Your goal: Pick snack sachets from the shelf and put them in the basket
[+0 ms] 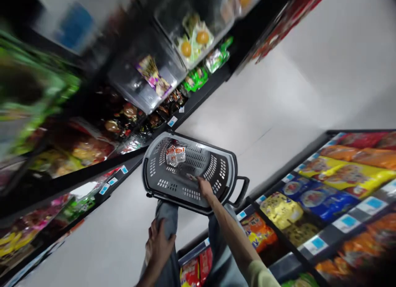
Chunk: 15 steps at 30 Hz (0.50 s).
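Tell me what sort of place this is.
Probably a grocery or snack shop aisle. Packets of food fill shelves on both sides, what look like price labels line the shelf edges, and a shopping basket is in front of the person's knees.

At left, green packs [37, 60] blur, cut by the edge. Print on the tags [315, 245] is too small to read. Whether the right hand [206, 188] grips anything is unclear.
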Motion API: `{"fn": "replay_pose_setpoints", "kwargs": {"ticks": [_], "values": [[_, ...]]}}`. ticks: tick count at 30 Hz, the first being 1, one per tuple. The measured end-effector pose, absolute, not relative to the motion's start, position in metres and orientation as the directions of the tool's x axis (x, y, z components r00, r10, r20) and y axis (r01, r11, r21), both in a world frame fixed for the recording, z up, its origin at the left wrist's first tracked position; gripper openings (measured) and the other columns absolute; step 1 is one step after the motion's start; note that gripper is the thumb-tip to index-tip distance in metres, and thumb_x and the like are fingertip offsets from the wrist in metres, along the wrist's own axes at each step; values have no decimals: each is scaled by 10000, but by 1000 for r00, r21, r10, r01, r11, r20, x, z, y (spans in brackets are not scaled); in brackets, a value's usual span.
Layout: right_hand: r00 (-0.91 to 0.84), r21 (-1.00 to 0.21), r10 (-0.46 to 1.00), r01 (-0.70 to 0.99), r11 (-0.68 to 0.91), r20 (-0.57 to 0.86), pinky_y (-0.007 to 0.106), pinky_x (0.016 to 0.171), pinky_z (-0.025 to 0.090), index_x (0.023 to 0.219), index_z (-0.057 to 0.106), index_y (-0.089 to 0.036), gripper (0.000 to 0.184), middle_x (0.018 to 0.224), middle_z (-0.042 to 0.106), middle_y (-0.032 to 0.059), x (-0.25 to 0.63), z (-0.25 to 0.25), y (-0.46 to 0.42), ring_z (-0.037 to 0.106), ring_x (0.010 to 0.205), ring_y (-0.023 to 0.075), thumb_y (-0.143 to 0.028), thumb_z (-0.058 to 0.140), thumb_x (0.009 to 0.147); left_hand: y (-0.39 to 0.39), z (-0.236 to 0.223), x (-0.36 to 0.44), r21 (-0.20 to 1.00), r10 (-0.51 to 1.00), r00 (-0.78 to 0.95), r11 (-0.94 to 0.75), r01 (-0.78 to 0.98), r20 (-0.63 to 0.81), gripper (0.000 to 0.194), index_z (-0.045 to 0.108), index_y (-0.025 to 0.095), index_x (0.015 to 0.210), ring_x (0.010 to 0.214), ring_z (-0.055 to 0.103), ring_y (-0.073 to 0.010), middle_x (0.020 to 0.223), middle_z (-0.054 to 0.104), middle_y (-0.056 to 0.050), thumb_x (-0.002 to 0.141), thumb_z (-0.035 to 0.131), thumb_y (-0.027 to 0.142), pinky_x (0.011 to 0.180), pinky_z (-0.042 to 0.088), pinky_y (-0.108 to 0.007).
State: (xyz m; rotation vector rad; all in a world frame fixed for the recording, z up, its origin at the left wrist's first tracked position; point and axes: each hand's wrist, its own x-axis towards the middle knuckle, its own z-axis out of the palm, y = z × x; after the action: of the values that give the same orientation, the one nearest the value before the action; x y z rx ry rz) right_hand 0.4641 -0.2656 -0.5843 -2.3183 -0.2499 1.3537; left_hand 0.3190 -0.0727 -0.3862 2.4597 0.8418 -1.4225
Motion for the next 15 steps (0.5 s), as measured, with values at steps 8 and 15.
{"fn": "replay_pose_setpoints", "kwargs": {"ticks": [8,15], "values": [[483,-507,522,175,-844,-703,339,894,486,1304,585,-180,531,1112,730,143,490,-418,-299,681,1047,286,-82,506,788,-124,-356,316,-74,383,386,-784,616,-839,615,480,119,1408,1376,392,-408,1532,347,-245,806,527,236,979,474,-474],[434,-578,670,341,-741,-603,375,780,544,1011,696,-343,274,962,749,42,456,-256,-342,706,921,293,-200,604,796,-174,-267,295,313,288,517,-533,786,-806,670,632,358,1231,1156,637,-353,1182,701,-51,575,634,225,984,503,-417]]}}
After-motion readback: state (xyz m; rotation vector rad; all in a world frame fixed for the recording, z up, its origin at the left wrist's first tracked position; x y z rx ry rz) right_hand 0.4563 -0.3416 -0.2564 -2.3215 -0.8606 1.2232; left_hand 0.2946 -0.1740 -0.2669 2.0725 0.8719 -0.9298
